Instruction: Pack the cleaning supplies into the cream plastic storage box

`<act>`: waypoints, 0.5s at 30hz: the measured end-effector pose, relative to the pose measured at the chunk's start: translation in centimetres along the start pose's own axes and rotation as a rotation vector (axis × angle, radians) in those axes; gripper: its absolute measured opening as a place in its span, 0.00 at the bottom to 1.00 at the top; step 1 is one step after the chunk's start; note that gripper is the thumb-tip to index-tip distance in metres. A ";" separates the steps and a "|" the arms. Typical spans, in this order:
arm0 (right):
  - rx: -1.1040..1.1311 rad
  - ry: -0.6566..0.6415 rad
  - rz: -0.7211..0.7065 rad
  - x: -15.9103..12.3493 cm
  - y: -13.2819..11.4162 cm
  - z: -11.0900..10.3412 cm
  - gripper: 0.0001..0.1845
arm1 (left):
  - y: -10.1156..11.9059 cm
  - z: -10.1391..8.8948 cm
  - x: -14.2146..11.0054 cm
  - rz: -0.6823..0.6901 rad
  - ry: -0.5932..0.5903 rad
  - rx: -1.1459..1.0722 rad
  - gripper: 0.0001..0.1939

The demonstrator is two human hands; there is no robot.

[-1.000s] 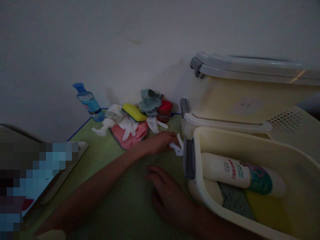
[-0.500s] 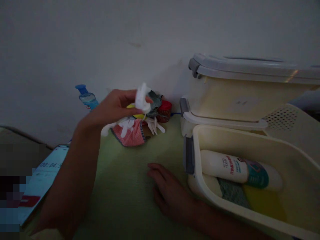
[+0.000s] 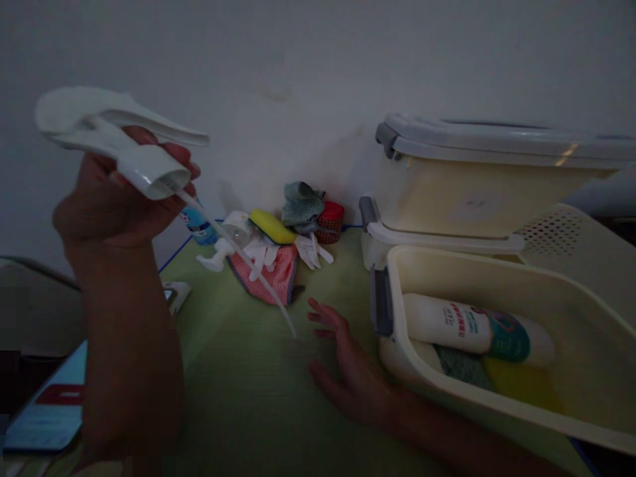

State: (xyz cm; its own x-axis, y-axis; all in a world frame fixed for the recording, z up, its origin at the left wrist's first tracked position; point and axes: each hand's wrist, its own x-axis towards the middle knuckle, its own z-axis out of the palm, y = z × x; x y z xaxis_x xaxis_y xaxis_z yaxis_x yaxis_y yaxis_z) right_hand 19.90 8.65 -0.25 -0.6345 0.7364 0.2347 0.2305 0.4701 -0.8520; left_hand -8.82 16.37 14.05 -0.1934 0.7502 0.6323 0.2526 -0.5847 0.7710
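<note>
My left hand [image 3: 112, 209] is raised at the left, its fingers closed around a white spray bottle trigger head [image 3: 154, 169]. A long thin dip tube slants from the head down to the right, its lower end above the green tabletop [image 3: 238, 384]. My right hand [image 3: 358, 381] is low over the table with nothing in it, fingers and thumb apart, near the tip of the tube. Right of it stands an open cream bin [image 3: 497, 265]. Inside lie a white bottle [image 3: 457, 324] with a green label, a grey-green cloth [image 3: 462, 368] and something yellow [image 3: 521, 384].
Against the wall sit a yellow sponge [image 3: 271, 226], a grey-green cloth [image 3: 301, 205], a red-lidded container [image 3: 328, 222], a pink cloth [image 3: 278, 281], white gloves [image 3: 309, 250] and a blue bottle [image 3: 201, 225]. A lidded cream box [image 3: 447, 192] stands behind the bin. A phone [image 3: 54, 404] lies at lower left.
My left hand has moved left, up and closer with a white piece, now plainly a trigger head with its tube. The fingers of my right hand have spread.
</note>
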 end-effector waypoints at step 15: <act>0.288 0.069 -0.051 -0.7 -5.4 1.9 0.15 | 1.5 3.5 -1.4 0.181 -0.499 0.223 0.40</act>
State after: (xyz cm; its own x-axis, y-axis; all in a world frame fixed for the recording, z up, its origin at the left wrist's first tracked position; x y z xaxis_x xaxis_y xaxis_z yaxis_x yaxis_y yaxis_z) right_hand 17.70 4.68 3.35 -0.5860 0.7515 0.3031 -0.0252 0.3570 -0.9338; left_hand -4.87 15.53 14.10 0.3284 0.7309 0.5983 0.4446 -0.6785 0.5849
